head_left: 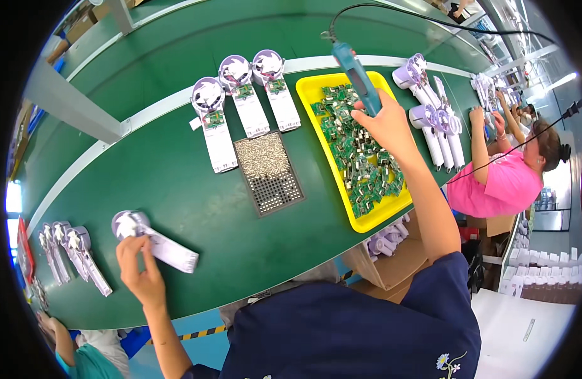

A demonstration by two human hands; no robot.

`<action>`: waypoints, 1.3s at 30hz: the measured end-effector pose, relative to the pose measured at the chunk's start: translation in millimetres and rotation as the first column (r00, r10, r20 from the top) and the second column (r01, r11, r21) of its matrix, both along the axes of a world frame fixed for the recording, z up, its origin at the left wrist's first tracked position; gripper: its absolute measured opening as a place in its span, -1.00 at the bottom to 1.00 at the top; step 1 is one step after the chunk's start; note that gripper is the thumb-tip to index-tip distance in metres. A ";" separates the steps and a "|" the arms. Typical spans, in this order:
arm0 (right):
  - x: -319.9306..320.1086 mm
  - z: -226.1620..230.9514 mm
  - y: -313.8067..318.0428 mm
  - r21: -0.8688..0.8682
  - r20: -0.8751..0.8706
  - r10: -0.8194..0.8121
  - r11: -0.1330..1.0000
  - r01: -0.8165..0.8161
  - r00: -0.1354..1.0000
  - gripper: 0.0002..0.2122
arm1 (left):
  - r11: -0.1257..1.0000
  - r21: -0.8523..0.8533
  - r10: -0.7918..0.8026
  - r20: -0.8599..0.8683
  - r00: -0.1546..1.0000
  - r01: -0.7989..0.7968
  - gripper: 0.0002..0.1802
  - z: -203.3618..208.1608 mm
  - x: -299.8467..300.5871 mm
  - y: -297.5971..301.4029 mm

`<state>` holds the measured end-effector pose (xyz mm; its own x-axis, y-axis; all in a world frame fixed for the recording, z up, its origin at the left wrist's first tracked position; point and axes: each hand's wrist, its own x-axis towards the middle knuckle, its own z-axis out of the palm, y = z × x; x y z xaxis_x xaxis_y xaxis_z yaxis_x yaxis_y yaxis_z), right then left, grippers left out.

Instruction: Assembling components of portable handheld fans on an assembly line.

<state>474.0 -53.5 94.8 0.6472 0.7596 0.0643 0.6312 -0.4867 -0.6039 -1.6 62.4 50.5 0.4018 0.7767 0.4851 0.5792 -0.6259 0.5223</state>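
Our right hand (386, 123) grips the teal plastic screwdriver (356, 71) above the yellow tray (310, 91) of green boards — our left hand's (139, 268) fingers pinch a white handheld fan (153, 239) lying on the green table (177, 183).

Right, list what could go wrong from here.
1. The right hand holds the screwdriver over the yellow tray; its cable arcs overhead and might snag.
2. The left hand grips the fan part near the belt edge, so it could slide off.
3. The screw tray lies between both hands; a reaching arm could knock it.
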 end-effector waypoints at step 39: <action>-233.0 11.3 36.1 0.058 -0.245 0.761 0.630 -0.775 0.600 -0.57 | 0.371 -0.792 0.226 0.584 0.780 0.485 -0.88 -6.1 45.5 -52.7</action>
